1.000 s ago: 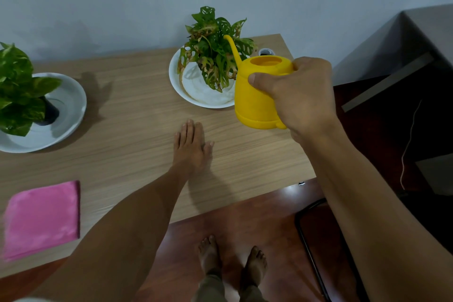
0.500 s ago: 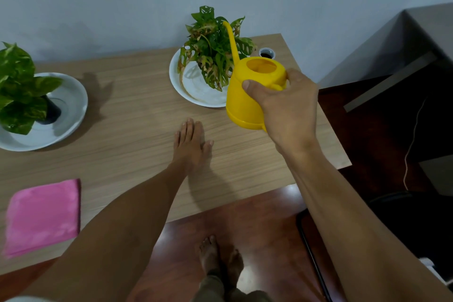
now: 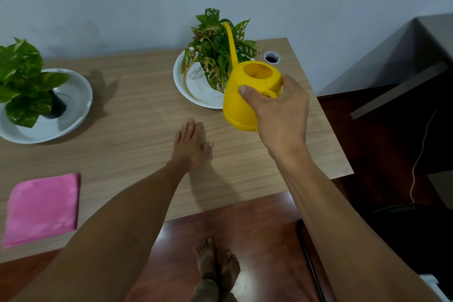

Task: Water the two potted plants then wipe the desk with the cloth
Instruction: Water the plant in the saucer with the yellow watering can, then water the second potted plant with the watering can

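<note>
My right hand (image 3: 279, 110) grips the handle of a yellow watering can (image 3: 241, 98), held just above the desk beside the right plant. Its long spout points up into the leaves of that speckled plant (image 3: 215, 51), which stands on a white plate (image 3: 196, 91). My left hand (image 3: 191, 144) lies flat on the wooden desk (image 3: 127, 144), fingers together, holding nothing. A second leafy plant (image 3: 19, 76) in a dark pot sits on a white plate (image 3: 76, 103) at the far left. A pink cloth (image 3: 41, 206) lies folded at the desk's front left edge.
A round cable hole (image 3: 271, 57) sits in the desk's back right corner. The wall runs close behind the plants. A grey cabinet (image 3: 404, 56) stands to the right, with a thin cable (image 3: 419, 152) hanging there. My bare feet (image 3: 215, 262) stand on the red-brown floor below.
My right hand has carried the watering can left and slightly down, closer to the right plant, and its spout now stands more upright among the leaves. My left hand has stayed flat on the desk.
</note>
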### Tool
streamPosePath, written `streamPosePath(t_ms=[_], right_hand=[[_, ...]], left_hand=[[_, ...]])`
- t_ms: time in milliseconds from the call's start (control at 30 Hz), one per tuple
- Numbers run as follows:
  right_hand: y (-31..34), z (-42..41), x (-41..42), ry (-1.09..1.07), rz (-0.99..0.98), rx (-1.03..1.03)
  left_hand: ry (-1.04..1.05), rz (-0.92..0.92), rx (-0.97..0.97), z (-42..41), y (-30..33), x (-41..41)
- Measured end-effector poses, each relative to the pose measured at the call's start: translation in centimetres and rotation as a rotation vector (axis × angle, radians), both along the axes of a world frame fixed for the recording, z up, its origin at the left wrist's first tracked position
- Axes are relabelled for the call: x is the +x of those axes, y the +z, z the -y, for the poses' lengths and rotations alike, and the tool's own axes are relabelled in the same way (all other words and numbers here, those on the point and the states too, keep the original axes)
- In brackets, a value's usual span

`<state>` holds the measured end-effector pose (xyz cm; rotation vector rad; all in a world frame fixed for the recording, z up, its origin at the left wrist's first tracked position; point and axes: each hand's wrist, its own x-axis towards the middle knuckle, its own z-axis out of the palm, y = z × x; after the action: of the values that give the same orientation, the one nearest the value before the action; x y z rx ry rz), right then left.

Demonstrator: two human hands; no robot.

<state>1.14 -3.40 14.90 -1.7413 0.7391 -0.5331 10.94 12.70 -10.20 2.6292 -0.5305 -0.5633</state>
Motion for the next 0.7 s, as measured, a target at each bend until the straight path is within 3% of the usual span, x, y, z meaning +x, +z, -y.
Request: streamPosePath(t_ms=[700], right_hand=[[1.0, -1.1, 0.4, 0.047, 0.067, -0.014]], left_hand=[[-0.031, -0.001, -0.015, -1.7, 0.8, 1.2]])
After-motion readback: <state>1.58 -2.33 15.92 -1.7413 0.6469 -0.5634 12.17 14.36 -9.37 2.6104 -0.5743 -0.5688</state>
